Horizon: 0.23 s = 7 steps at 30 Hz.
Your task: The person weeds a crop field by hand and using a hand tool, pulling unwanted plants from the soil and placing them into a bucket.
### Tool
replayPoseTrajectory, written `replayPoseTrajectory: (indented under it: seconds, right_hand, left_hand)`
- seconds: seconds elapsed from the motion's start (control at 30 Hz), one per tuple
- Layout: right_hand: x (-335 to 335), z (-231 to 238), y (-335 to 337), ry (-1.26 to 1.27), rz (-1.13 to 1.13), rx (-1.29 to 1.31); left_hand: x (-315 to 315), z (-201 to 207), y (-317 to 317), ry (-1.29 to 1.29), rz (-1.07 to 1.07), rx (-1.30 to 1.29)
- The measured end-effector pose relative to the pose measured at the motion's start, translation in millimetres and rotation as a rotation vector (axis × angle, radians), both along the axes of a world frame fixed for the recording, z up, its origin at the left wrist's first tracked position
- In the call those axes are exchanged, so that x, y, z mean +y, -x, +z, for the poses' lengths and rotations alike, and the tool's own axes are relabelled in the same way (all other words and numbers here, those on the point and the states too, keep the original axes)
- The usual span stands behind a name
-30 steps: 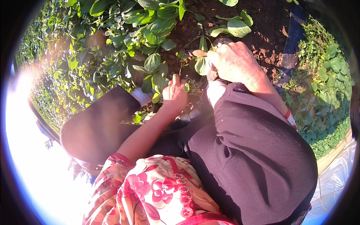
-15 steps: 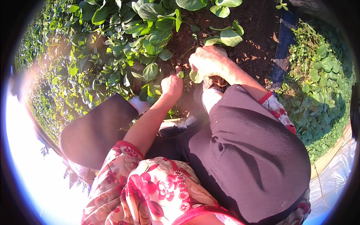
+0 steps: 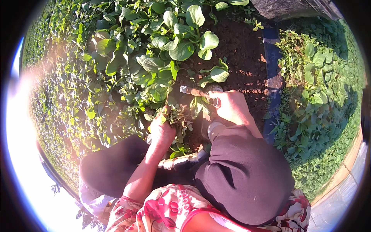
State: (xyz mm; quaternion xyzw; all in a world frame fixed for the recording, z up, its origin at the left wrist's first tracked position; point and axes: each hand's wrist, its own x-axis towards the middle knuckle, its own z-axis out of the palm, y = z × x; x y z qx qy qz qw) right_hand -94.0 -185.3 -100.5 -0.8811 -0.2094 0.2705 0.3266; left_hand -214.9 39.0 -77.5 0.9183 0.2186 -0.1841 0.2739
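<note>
My left hand [image 3: 162, 128] is closed by the edge of the leafy bed, with a small tangled clump of weeds [image 3: 181, 116] sticking out at its finger side. To its right, my right hand [image 3: 232, 105] grips a short hand tool [image 3: 196, 92]. The tool's brownish length points left over the soil and ends in a pale, shiny tip; a round metal end shows by my fingers. Its exact kind is unclear. Just beyond the tool a low broad-leaved green plant [image 3: 218, 74] grows, and larger leafy greens [image 3: 181, 50] stand farther off.
Dense low greenery [image 3: 77, 89] covers the left side. Bare brown soil [image 3: 243, 58] lies right of the greens, bordered by a dark blue strip [image 3: 271, 77]. Another planted bed [image 3: 313, 73] is beyond that strip. A dark grey sheet-like thing [image 3: 286, 8] sits at the far right. My bent knees flank my hands.
The view has shifted. My hands have drawn back toward me; the left now shows a weed clump, and the tool in my right hand has come into sight.
</note>
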Motion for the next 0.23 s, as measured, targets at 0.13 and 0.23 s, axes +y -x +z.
replayPoseTrajectory:
  seconds: [0.13,0.23]
  right_hand:
    - [-14.6,-11.9,16.4,-0.028,-0.013,0.018]
    - [-21.8,-23.0,23.9,-0.036,0.001,-0.251]
  left_hand:
    - [3.2,68.3,-90.7,0.079,-0.003,-0.291]
    - [-20.2,122.5,-170.5,0.294,-0.056,-0.738]
